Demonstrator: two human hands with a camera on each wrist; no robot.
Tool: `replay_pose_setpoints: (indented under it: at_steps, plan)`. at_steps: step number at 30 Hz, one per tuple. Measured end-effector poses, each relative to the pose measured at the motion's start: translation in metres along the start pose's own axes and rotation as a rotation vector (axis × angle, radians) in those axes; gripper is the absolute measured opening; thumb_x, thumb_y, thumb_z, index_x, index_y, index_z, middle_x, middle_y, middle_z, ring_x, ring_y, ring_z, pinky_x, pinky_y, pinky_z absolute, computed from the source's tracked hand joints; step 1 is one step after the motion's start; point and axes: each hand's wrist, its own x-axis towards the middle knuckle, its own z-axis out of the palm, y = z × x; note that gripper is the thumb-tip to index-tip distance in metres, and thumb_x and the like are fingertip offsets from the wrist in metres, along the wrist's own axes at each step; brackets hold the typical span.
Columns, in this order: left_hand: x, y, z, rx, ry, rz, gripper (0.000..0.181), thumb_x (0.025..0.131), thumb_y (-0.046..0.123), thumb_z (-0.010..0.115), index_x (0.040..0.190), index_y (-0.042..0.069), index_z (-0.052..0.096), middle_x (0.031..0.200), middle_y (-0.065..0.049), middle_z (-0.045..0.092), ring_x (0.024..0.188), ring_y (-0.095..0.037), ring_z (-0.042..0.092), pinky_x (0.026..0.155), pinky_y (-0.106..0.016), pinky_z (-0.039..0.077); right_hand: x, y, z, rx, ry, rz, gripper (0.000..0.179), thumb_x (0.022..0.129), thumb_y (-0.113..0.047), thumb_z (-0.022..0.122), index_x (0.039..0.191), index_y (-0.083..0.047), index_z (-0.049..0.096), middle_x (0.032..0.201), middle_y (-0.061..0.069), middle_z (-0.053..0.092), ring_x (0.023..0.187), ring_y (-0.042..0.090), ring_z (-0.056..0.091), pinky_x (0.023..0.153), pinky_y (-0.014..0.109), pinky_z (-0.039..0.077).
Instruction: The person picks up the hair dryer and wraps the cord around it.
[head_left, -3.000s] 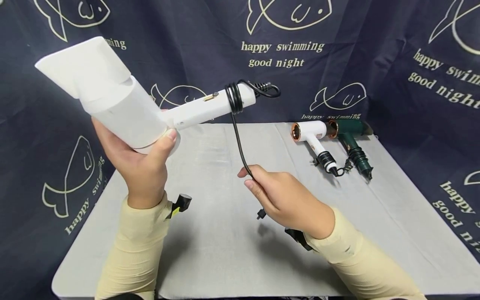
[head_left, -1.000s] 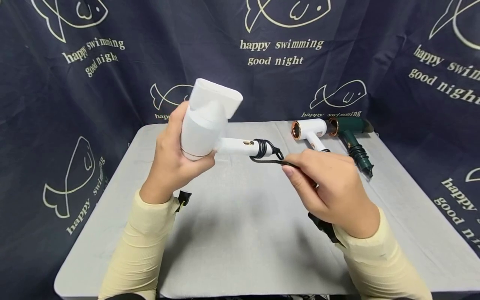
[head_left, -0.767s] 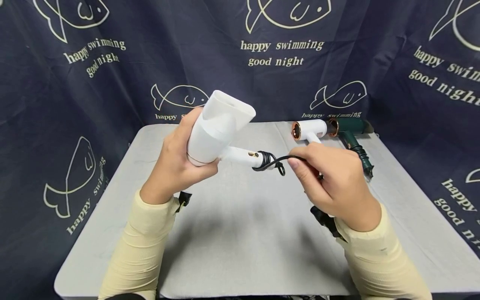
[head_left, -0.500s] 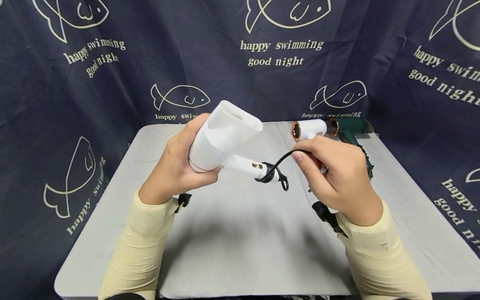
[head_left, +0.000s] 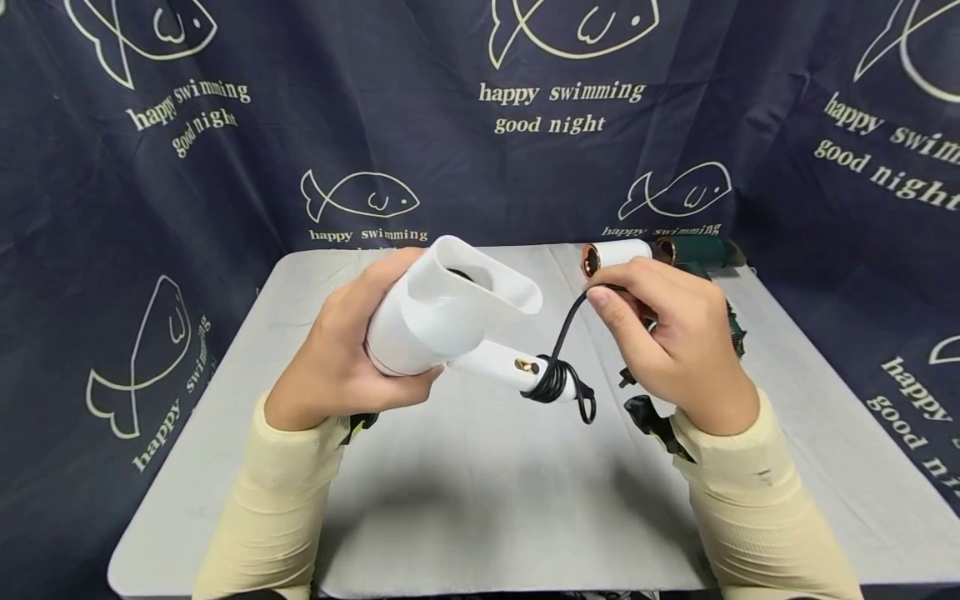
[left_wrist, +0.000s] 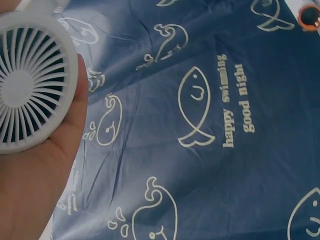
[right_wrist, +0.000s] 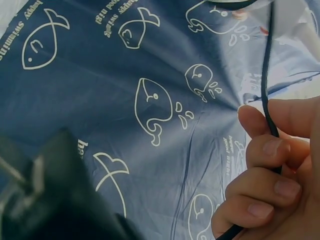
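Note:
My left hand (head_left: pixel 345 350) grips the barrel of a white hair dryer (head_left: pixel 427 321) held up over the table, its flat nozzle turned toward the right and up. In the left wrist view the dryer's round slatted rear grille (left_wrist: pixel 20 87) shows beside the palm. The handle slants down to the right, with several turns of black cord (head_left: pixel 553 379) round its end and a small loop hanging there. Between thumb and forefinger, my right hand (head_left: pixel 675 333) pinches the cord's free stretch above the handle. The other fingers curl over the cord (right_wrist: pixel 266 75) in the right wrist view. A plug (head_left: pixel 627 378) dangles below that hand.
At the table's back right lie another white hair dryer (head_left: pixel 626 250) and a dark green one (head_left: pixel 701 250), both partly behind my right hand. A pale cloth covers the table (head_left: pixel 480 533). Dark blue printed curtains (head_left: pixel 465 125) hang close around its back and sides.
From upper left, the dryer has come down to the centre, its handle now slanting downward. My right hand has risen to the right, still pinching cord, and the cord has swung above the handle.

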Motion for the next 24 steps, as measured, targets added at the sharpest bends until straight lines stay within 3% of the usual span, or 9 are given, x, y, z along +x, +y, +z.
replay_pose_setpoints:
  at_steps: [4,10,15,24]
  plan:
    - [-0.002,0.004,0.0,-0.096,0.057,0.015,0.089,0.055,0.0,0.087,0.136,-0.01,0.05,0.123,-0.013,0.067,0.103,-0.025,0.064,0.091,-0.037,0.051,-0.001,0.002,-0.001,0.02,-0.021,0.009,0.013,0.094,-0.01,0.066,0.093,-0.004,0.077,0.067,-0.005,0.051,0.064,0.002,0.039,0.06,0.018,0.03]
    - [-0.004,0.007,0.003,-0.217,0.211,0.009,0.086,0.046,-0.008,0.083,0.124,-0.016,0.049,0.112,-0.006,0.068,0.095,-0.023,0.064,0.086,-0.033,0.052,0.0,0.008,0.001,0.07,-0.068,0.017,0.012,0.096,-0.009,0.067,0.095,-0.006,0.078,0.07,-0.006,0.054,0.064,0.0,0.039,0.059,0.019,0.03]
    - [-0.003,0.007,0.005,-0.279,0.32,0.02,0.09,0.041,-0.007,0.082,0.123,-0.019,0.047,0.108,-0.01,0.069,0.092,-0.024,0.065,0.084,-0.034,0.052,-0.002,0.014,0.008,0.106,-0.111,0.007,0.012,0.095,-0.008,0.066,0.096,-0.007,0.078,0.071,-0.006,0.055,0.064,-0.001,0.041,0.058,0.02,0.032]
    - [0.002,0.008,0.013,-0.512,0.406,0.106,0.084,0.048,-0.016,0.074,0.125,-0.014,0.041,0.108,-0.023,0.066,0.081,-0.038,0.071,0.077,-0.046,0.061,-0.006,0.019,0.022,0.159,-0.155,-0.023,0.027,0.105,-0.026,0.059,0.097,-0.009,0.078,0.082,-0.004,0.069,0.071,0.002,0.051,0.064,0.019,0.04]
